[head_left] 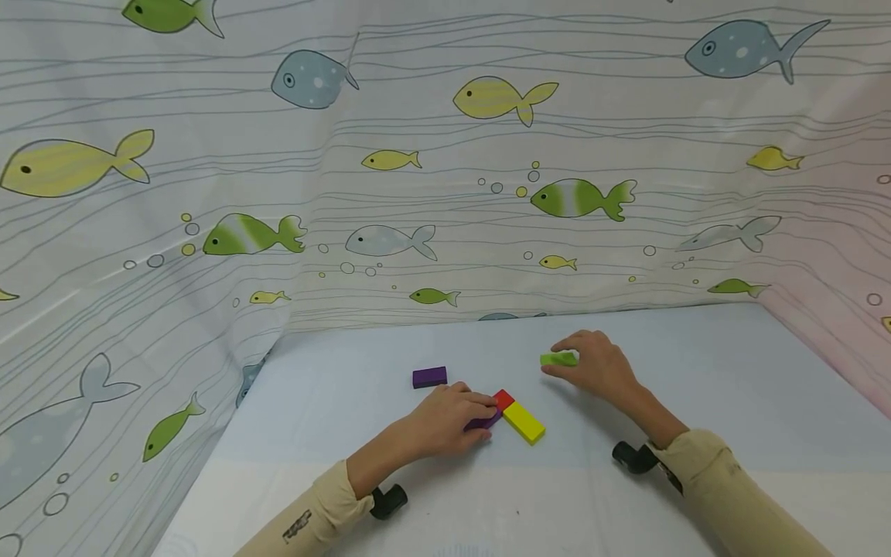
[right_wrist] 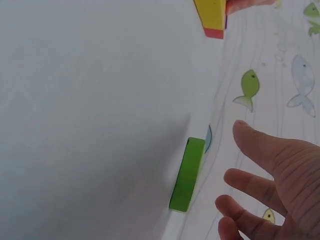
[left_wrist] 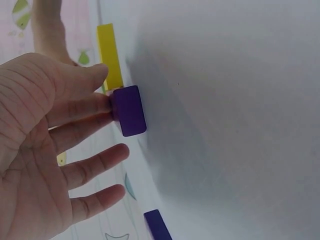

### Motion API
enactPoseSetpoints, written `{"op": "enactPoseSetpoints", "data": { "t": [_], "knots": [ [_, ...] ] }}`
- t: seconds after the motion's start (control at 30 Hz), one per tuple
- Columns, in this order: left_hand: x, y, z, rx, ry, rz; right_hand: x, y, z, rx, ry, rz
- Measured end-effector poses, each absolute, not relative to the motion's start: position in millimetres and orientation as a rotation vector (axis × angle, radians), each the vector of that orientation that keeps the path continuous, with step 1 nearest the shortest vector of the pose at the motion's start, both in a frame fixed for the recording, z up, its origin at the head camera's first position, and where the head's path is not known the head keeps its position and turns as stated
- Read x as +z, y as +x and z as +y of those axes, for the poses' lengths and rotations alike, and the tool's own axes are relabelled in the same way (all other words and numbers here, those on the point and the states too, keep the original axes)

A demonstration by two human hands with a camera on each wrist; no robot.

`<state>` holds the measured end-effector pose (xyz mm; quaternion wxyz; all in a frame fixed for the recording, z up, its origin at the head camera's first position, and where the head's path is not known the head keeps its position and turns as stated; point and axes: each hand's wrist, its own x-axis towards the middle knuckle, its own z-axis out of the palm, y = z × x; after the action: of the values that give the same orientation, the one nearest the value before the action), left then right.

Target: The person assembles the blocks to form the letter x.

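Observation:
My left hand (head_left: 452,422) is at a purple block (left_wrist: 131,111); its index and middle fingertips touch the block's end in the left wrist view, while the thumb stands apart. This block lies beside a red block (head_left: 503,399), which meets one end of a yellow block (head_left: 524,422). Farther right, my right hand (head_left: 597,367) reaches around a green block (head_left: 557,359) on the table. Thumb and fingers are spread, and the right wrist view shows a gap between them and the green block (right_wrist: 187,175).
Another purple block (head_left: 429,377) lies behind the left hand. The white table (head_left: 334,433) is backed by a curtain (head_left: 418,201) printed with fish. A small dark camera is strapped at each wrist.

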<state>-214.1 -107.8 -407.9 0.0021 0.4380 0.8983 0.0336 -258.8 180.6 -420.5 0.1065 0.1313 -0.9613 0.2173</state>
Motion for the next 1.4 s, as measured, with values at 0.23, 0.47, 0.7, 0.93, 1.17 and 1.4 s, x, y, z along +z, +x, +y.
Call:
{"op": "enactPoseSetpoints", "data": {
  "t": [0.23, 0.47, 0.7, 0.93, 1.17, 1.4],
  "knots": [
    [-408, -215, -107, 0.121, 1.374, 2.812, -424, -263, 182, 0.642, 0.349, -2.874],
    [-407, -214, -107, 0.116, 1.385, 2.813, -426, -262, 181, 0.641, 0.319, -2.885],
    [-407, -214, -107, 0.121, 1.385, 2.811, -428, -265, 182, 0.640, 0.333, -2.870],
    [-407, -214, -107, 0.125, 1.371, 2.805, -430, -269, 186, 0.645, 0.324, -2.883],
    [-405, -214, -106, 0.116, 1.354, 2.805, -427, -270, 185, 0.643, 0.305, -2.926],
    [-404, -213, -106, 0.120, 1.343, 2.801, -427, -271, 184, 0.614, 0.301, -2.997]
  ]
}}
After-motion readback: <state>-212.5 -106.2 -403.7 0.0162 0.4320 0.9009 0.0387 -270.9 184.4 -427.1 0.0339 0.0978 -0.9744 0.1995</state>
